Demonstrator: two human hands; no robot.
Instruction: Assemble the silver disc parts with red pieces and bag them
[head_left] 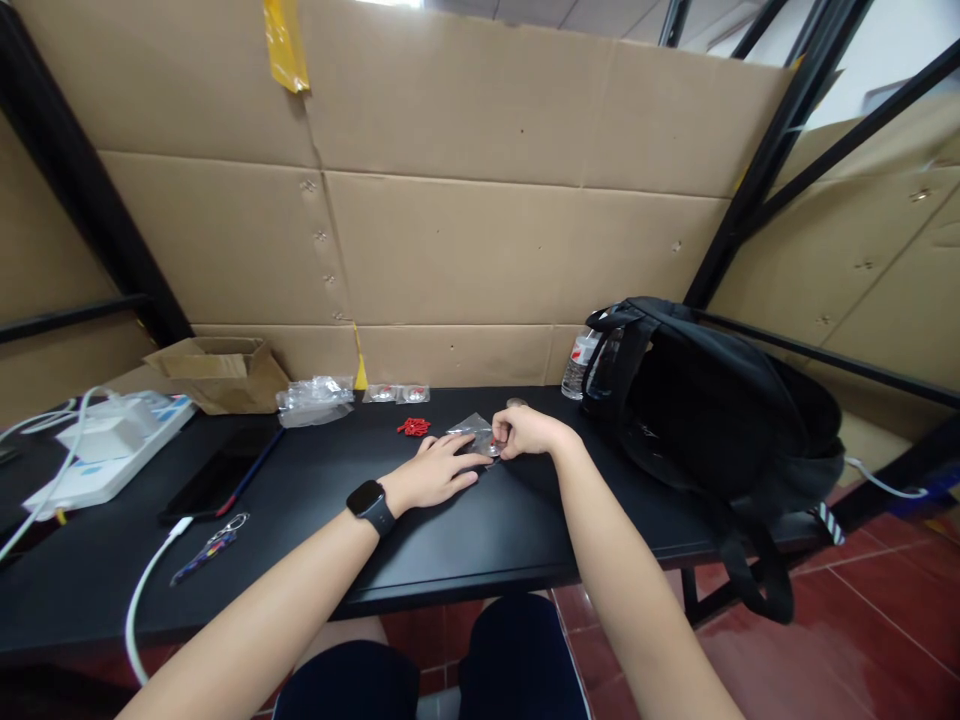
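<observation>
On the black table (465,540), front and middle: small clear plastic bag (474,424) between both hands, just right of the red pile (413,427). Left hand (439,470) spread, palm down, fingertips at the bag's near edge. Right hand (529,432) curled, thumb and fingers seemingly pinching the bag's right side; contents too small to make out from where I stand. Bag likely light, floppy, slippery, easily creased. Best hold: pinch one edge, flatten the rest with spread fingertips.
</observation>
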